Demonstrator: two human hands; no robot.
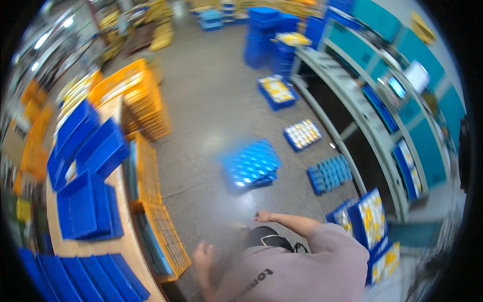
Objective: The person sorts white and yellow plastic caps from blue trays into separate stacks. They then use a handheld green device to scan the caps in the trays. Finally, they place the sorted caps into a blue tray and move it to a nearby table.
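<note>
From the head view, the right hand (262, 217) is loosely closed and empty, the left hand (203, 254) hangs half open, also empty. Ahead on the grey floor (211, 100) lies a blue dimpled plastic tray (251, 165), blurred; likely light and stiff, best gripped by opposite rims.

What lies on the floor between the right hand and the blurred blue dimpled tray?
Only bare grey floor between right hand and blurred blue dimpled tray, in the head view.

Small lit bluish screen (397, 86) and white sheet (417, 75) on teal machine (427, 146), far right
</note>
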